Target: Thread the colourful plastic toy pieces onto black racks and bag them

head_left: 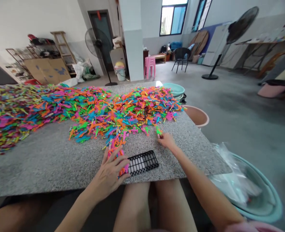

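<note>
My right hand (pixel 167 140) pinches a small green plastic piece (pixel 158 131) just above the granite tabletop, near the front of a large heap of colourful plastic pieces (pixel 132 112). The pieces are pink, orange, green, blue and yellow; their exact kind is too small to make out. Fingers stretched and apart, my left hand (pixel 112 167) lies over pink and orange pieces at the left end of a black grid tray (pixel 146 162). Slots on the tray's right side show bare, and several in its middle look white underneath. My left palm hides part of the pieces.
The speckled granite table (pixel 50 161) ends close to my legs. A teal tub (pixel 272 206) with clear plastic bags (pixel 236 180) stands at the right. Beyond the table's right edge are a pink basin (pixel 202 120) and a teal basin (pixel 175 87). A second, yellowish heap (pixel 2 106) lies left.
</note>
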`<state>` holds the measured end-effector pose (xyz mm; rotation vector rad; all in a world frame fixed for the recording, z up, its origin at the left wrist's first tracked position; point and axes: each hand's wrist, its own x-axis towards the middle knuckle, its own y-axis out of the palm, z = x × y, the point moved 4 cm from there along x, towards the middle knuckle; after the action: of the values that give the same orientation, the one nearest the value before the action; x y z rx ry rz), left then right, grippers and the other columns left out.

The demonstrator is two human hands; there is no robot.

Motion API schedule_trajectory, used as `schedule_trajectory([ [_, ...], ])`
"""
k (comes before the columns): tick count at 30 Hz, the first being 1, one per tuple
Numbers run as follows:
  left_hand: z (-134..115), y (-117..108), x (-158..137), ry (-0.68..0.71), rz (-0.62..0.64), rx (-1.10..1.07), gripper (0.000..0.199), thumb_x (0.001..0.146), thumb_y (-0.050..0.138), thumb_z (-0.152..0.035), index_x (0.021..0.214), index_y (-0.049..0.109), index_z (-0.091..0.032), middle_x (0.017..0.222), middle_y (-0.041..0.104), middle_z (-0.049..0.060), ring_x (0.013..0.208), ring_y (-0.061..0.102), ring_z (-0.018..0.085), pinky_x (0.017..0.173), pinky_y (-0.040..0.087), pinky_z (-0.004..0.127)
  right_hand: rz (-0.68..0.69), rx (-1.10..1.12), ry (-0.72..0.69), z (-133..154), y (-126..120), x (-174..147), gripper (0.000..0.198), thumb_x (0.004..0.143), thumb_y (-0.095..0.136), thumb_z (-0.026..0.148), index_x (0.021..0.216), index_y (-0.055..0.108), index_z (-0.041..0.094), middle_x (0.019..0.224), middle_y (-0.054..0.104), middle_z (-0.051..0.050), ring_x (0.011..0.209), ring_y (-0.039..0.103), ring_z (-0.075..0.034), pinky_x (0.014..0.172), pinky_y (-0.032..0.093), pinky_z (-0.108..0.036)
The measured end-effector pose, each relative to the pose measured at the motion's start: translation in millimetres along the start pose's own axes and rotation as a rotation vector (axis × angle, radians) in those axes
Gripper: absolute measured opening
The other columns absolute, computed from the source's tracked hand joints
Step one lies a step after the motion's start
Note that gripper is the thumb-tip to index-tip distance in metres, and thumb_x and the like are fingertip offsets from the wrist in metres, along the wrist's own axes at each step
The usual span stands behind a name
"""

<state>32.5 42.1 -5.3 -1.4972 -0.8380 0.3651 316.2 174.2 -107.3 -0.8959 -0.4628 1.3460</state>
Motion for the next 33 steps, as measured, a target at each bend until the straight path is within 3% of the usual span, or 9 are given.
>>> schedule_trajectory([
  [3,2,1,1,-0.022,-0.011,-0.014,0.035,0.088,0.063,-0.029,0.123,0.060,-0.025,0.120,0.066,0.006,0.140,0.037,0.030,0.120,0.007,0.061,0.130,0.441,-0.004,-20,-1,-26,0.012,0.079,0.063,0.027,0.072,0.058,0.018,0.061,0.063,-0.001,0.057,0.065,-0.017,0.049,0.047,-0.023],
  [6,1,1,1,-0.026,0.026,-0.022,0.025,0.089,0.062,-0.028,0.114,0.063,-0.023,0.116,0.067,0.005,0.139,0.036,0.032,0.119,0.005,0.064,0.352,0.845,-0.026,-14,12,-54,0.025,0.067,0.075,0.033,0.076,0.057,0.017,0.071,0.068,-0.002,0.063,0.068,-0.015,0.050,0.050,-0.021],
  [9,0,-1,1,-0.043,0.078,-0.015,0.025,0.091,0.060,-0.029,0.114,0.061,-0.022,0.118,0.066,0.006,0.140,0.033,0.032,0.118,0.006,0.065,0.506,0.921,-0.080,10,31,-73,0.036,0.056,0.083,0.036,0.073,0.058,0.017,0.080,0.070,-0.004,0.072,0.069,-0.017,0.060,0.056,-0.025],
  [14,-1,-1,1,-0.058,0.092,0.016,0.022,0.093,0.058,-0.031,0.113,0.061,-0.023,0.121,0.063,0.007,0.141,0.031,0.033,0.119,0.006,0.064,0.523,1.040,-0.215,52,56,-82,0.042,0.058,0.083,0.039,0.076,0.050,0.021,0.074,0.064,0.003,0.073,0.069,-0.016,0.073,0.056,-0.030],
  [21,-1,-1,2,-0.028,0.073,0.023,0.019,0.093,0.057,-0.030,0.110,0.059,-0.022,0.120,0.061,0.007,0.141,0.030,0.034,0.118,0.006,0.066,0.266,0.796,-0.464,79,80,-82,0.019,0.068,0.074,0.023,0.080,0.060,0.019,0.075,0.068,0.001,0.075,0.067,-0.016,0.072,0.050,-0.026],
  [23,-2,-2,3,-0.017,0.065,0.024,0.018,0.093,0.057,-0.028,0.109,0.059,-0.022,0.119,0.060,0.008,0.140,0.031,0.034,0.117,0.008,0.066,0.262,0.626,-0.543,90,87,-86,0.010,0.070,0.069,0.016,0.077,0.063,0.019,0.076,0.070,0.001,0.075,0.066,-0.015,0.071,0.047,-0.024],
  [26,-3,-2,3,-0.011,0.044,0.028,0.017,0.092,0.058,-0.026,0.108,0.059,-0.020,0.119,0.058,0.010,0.138,0.033,0.034,0.117,0.012,0.065,0.250,0.374,-0.618,105,94,-89,0.016,0.073,0.062,0.010,0.086,0.066,0.020,0.079,0.071,0.001,0.075,0.066,-0.016,0.069,0.043,-0.022],
  [30,-2,1,2,0.001,-0.005,0.027,0.024,0.092,0.060,-0.027,0.115,0.058,-0.021,0.124,0.055,0.011,0.137,0.034,0.034,0.117,0.011,0.065,0.253,0.076,-0.688,121,90,-87,0.019,0.083,0.059,0.020,0.099,0.069,0.022,0.083,0.072,-0.002,0.077,0.065,-0.019,0.066,0.039,-0.024],
  [33,-1,1,2,-0.011,-0.042,0.046,0.032,0.093,0.060,-0.028,0.124,0.056,-0.023,0.130,0.052,0.011,0.135,0.036,0.031,0.118,0.010,0.064,0.317,-0.034,-0.716,133,90,-87,0.015,0.086,0.058,0.026,0.094,0.071,0.021,0.082,0.072,-0.003,0.078,0.065,-0.019,0.065,0.038,-0.023],
])
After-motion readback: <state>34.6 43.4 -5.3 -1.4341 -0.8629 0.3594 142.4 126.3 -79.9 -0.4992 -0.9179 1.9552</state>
